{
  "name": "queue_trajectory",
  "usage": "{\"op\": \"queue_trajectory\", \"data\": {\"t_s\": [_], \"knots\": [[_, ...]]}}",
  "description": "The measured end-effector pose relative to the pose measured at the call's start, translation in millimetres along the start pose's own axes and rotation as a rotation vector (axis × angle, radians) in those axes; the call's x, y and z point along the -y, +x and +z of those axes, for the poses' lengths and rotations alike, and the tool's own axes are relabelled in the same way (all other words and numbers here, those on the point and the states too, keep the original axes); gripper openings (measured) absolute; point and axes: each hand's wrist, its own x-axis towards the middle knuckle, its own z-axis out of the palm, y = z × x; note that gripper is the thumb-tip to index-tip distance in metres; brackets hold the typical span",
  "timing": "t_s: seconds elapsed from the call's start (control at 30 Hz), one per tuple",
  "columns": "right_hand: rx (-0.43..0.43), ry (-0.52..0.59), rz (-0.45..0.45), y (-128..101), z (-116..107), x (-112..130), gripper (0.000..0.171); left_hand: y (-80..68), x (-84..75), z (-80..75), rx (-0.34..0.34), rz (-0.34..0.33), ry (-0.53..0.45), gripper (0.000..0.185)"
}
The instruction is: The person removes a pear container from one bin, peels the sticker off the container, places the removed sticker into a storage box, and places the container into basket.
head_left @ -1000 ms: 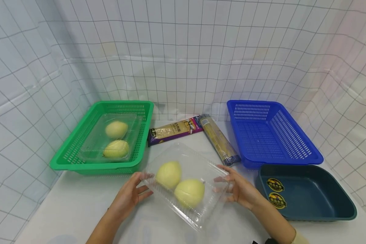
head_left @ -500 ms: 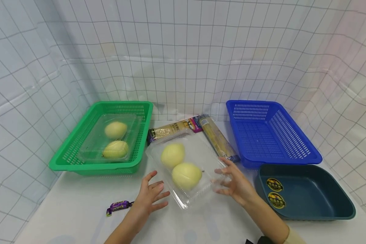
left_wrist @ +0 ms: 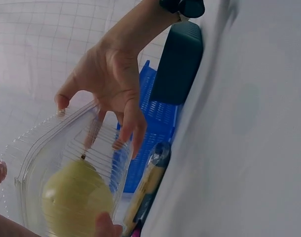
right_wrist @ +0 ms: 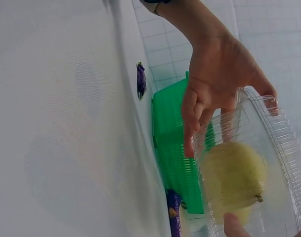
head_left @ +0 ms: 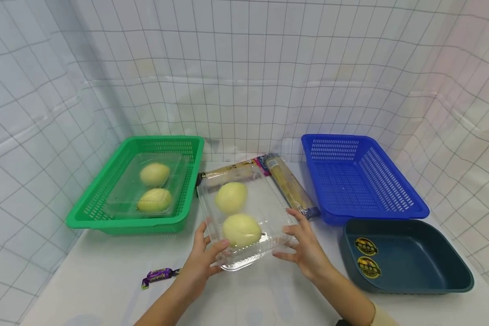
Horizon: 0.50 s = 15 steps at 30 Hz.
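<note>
Left hand newly gripping clamshell

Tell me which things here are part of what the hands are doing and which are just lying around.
In hand: clear box of pears, left hand, right hand.

Lying about: green basket, blue basket, dark tray, two noodle packs, purple candy.

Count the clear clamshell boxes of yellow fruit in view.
2. One clamshell box is held between the left hand and right hand, mid-table. The other clamshell lies in the green basket. None appear hidden elsewhere.
</note>
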Motion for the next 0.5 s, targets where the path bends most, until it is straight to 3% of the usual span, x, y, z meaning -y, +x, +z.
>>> {"op": "queue_trajectory", "data": {"t_s": [0.37, 0.5], "knots": [[0.089, -0.091, -0.037, -2, 9, 7, 0.068, 7.3, -22.1, -19.2, 0.020, 0.017, 0.001, 0.082], [0.118, -0.120, -0.057, -2, 12, 11, 0.066, 9.9, -33.0, -28.4, 0.023, -0.014, 0.008, 0.079]]}}
